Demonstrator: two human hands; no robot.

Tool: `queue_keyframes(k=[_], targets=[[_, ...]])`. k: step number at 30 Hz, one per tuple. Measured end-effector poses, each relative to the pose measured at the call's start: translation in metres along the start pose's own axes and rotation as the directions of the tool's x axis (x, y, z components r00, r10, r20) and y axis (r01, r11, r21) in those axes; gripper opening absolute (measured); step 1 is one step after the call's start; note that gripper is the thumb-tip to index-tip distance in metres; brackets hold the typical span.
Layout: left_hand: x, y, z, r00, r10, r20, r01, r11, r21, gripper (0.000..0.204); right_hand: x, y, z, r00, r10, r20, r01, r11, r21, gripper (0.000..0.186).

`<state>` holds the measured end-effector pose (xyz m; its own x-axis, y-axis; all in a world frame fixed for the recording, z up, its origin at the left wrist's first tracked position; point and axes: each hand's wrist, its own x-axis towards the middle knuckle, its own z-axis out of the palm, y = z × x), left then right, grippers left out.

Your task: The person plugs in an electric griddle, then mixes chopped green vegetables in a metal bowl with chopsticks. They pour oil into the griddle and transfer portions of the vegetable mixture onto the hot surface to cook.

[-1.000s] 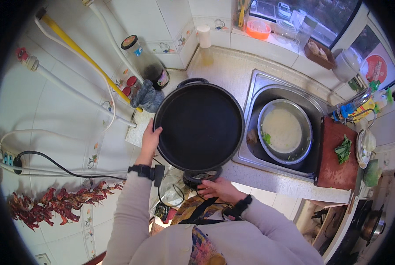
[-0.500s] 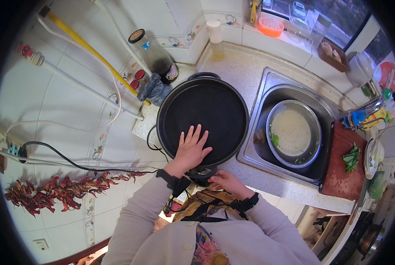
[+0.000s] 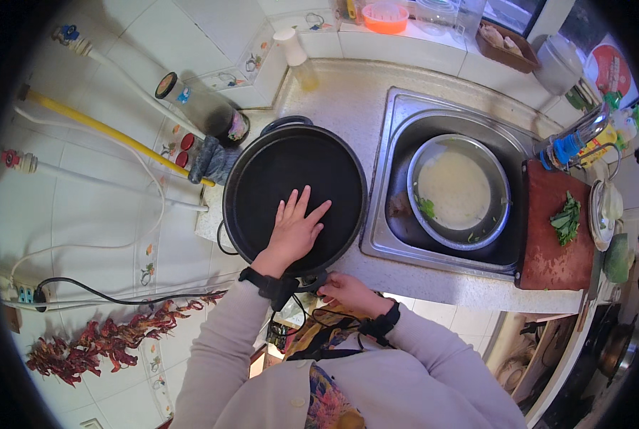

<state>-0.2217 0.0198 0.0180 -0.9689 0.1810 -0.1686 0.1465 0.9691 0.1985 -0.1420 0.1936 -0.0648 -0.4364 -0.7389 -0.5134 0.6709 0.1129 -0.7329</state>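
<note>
A round black electric pan (image 3: pixel 262 179) with side handles stands on the counter at the left of the sink, its flat inside bare. Over its near half my left hand (image 3: pixel 295 230) is stretched out with fingers spread, palm down. Whether the palm touches the surface or hovers just above, I cannot tell. At the pan's near edge, beside the front handle (image 3: pixel 312 282), my right hand (image 3: pixel 348 293) has its fingers curled and pinched together. What those fingertips hold or touch is hidden.
Right of the pan, a sink (image 3: pixel 377 236) holds a metal basin (image 3: pixel 504 222) of cloudy liquid. Leafy greens (image 3: pixel 565 219) lie on a red-brown cutting board (image 3: pixel 548 264). A dark glass jar (image 3: pixel 209 107) and a grey cloth (image 3: pixel 216 159) sit behind left. Dried chilies (image 3: pixel 105 339) hang along the wall.
The whole view has shifted, so the pan and sink appear farther left and slightly higher. Both hands keep nearly the same places at the pan, the left still spread and the right still pinched.
</note>
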Motion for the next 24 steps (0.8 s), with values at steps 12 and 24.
queue_keyframes(k=[12, 24], targets=[[-0.005, -0.005, -0.011, 1.0, -0.007, -0.011, 0.007, 0.999, 0.036, 0.042, -0.017, -0.017, -0.014, 0.996, 0.025, -0.085, -0.016, 0.994, 0.107, 0.028], [-0.03, -0.013, -0.009, 0.993, -0.121, -0.009, 0.121, 0.993, 0.016, 0.047, -0.012, -0.025, -0.021, 0.994, 0.031, -0.104, -0.027, 0.999, 0.038, 0.03]])
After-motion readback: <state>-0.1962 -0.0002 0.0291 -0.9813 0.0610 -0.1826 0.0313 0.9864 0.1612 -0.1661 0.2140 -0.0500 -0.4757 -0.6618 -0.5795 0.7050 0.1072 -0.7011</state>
